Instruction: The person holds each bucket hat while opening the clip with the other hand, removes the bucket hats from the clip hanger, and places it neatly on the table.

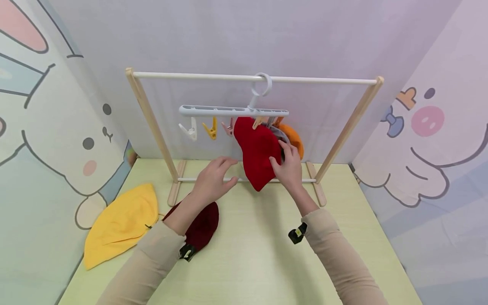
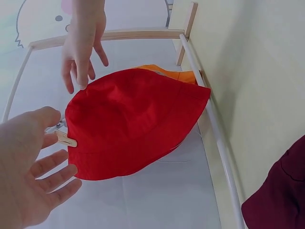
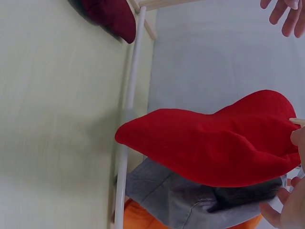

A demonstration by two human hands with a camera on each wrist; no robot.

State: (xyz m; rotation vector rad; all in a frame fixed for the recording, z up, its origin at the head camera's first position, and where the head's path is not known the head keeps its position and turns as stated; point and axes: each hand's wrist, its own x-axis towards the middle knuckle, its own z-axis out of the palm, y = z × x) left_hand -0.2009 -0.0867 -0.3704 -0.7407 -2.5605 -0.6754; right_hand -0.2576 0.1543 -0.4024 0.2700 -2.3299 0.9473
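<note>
A red bucket hat [image 1: 257, 154] hangs from a beige clip [image 2: 66, 139] under the white hanger [image 1: 217, 111]. Close behind it are a grey hat [image 3: 174, 195] and an orange hat [image 1: 296, 142]. My right hand [image 1: 290, 167] is at the red hat's right side, thumb and fingers loosely bent and apart, fingertips close to the fabric. To the left of the hat, my left hand [image 1: 214, 180] is held in the air with relaxed, spread fingers and nothing in them. In the left wrist view, its fingertips overlap the hat's edge near the clip.
White, yellow [image 1: 211, 128] and pink clips hang along the hanger's left part. A wooden rack with a white top rod [image 1: 198, 76] carries the hanger. On the table lie a yellow hat [image 1: 123, 224] at left and a maroon hat [image 1: 206, 224] under my left forearm.
</note>
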